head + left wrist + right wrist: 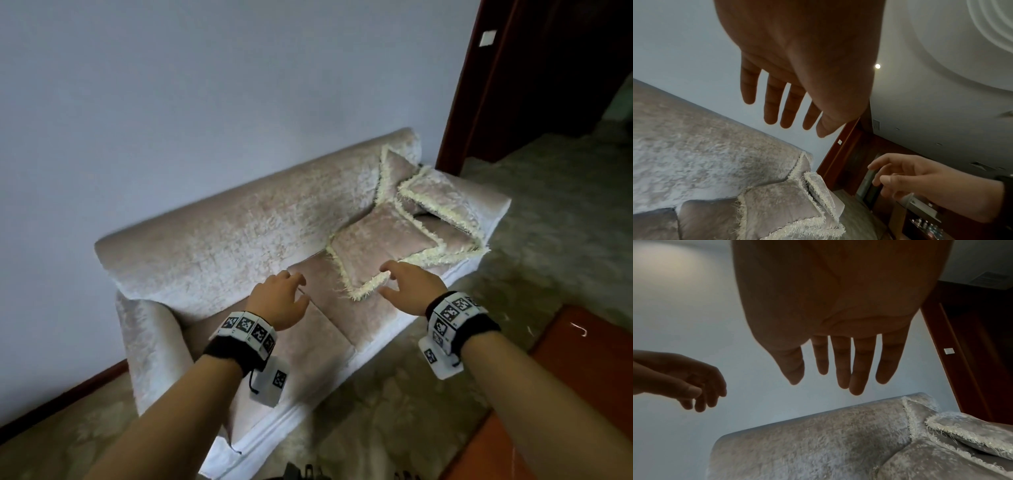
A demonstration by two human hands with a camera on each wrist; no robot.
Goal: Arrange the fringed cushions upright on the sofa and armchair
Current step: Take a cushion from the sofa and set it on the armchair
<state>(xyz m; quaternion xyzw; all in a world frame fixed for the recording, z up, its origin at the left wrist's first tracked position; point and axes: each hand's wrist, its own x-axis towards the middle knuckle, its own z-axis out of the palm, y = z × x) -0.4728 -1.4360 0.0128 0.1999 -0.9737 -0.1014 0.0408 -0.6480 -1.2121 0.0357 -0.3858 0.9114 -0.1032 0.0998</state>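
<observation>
A pale pink velvet sofa (222,240) stands against the wall. Several fringed cushions are heaped at its right end. The nearest cushion (380,243) lies flat on the seat; another (442,195) rests on the right armrest, and a third (394,171) leans on the backrest. My right hand (407,284) hovers open just above the near corner of the flat cushion, fingers spread. My left hand (284,294) hangs open over the bare seat, left of that cushion. Neither hand holds anything. In the wrist views both hands, left (785,105) and right (838,369), show straight fingers.
A dark wooden door frame (472,85) rises right of the sofa. A patterned carpet (548,212) covers the floor. A reddish wooden surface (561,394) sits at the lower right. The left part of the sofa seat (308,356) is bare.
</observation>
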